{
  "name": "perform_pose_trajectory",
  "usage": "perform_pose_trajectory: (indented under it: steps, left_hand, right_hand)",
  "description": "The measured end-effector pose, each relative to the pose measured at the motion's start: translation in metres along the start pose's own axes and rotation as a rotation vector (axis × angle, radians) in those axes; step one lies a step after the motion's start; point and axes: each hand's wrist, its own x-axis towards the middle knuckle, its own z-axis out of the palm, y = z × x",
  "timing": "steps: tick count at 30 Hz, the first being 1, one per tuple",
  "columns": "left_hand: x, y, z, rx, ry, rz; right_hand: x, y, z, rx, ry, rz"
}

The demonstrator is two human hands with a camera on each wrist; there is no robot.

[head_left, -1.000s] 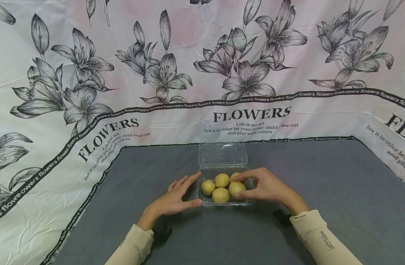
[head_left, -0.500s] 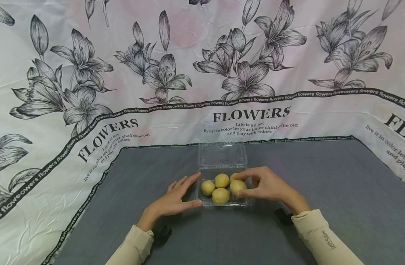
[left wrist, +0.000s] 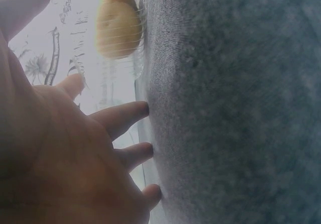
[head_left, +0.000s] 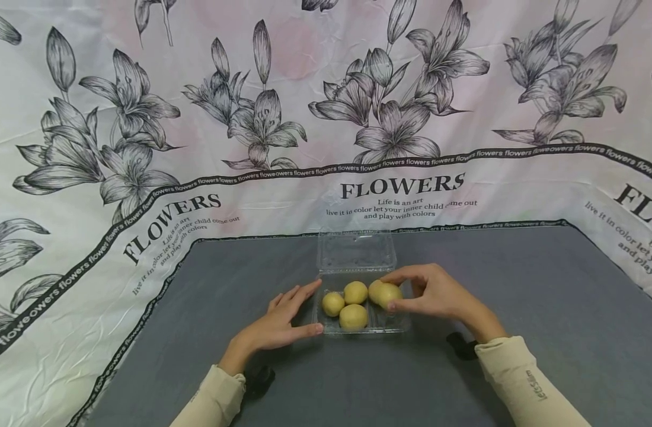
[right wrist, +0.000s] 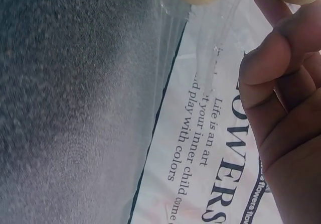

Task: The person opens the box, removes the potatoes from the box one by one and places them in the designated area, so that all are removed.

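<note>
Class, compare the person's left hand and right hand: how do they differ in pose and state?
The left hand holds nothing, its fingers spread; the right hand pinches a round yellow item between thumb and fingers. The left hand is beside the left side of the clear container; the right hand reaches over its right side. Both are bare, with cream sleeves.

Left hand [head_left: 281,321] splayed; right hand [head_left: 440,295] curled in a pinch.

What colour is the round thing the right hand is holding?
The round thing is yellow; the head view shows it best.
</note>
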Motion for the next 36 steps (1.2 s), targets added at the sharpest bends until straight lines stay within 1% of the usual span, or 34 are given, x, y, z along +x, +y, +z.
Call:
perform_pose_trajectory:
  steps: [10,21,28,36]
  left_hand:
    - [0.000,0.001,0.000,-0.006,-0.002,-0.006]
    - [-0.001,0.000,0.002,-0.005,0.004,-0.002]
    - [0.000,-0.002,0.003,-0.004,0.003,-0.002]
    - [-0.001,-0.001,0.002,-0.009,0.000,-0.002]
  right_hand:
    - [-0.005,0.003,-0.010,-0.016,0.057,0.005]
    - [-0.008,0.008,-0.022,-0.012,0.088,0.003]
    - [-0.013,0.012,-0.030,0.004,0.117,0.048]
    - [-0.016,0.015,-0.036,-0.008,0.111,0.100]
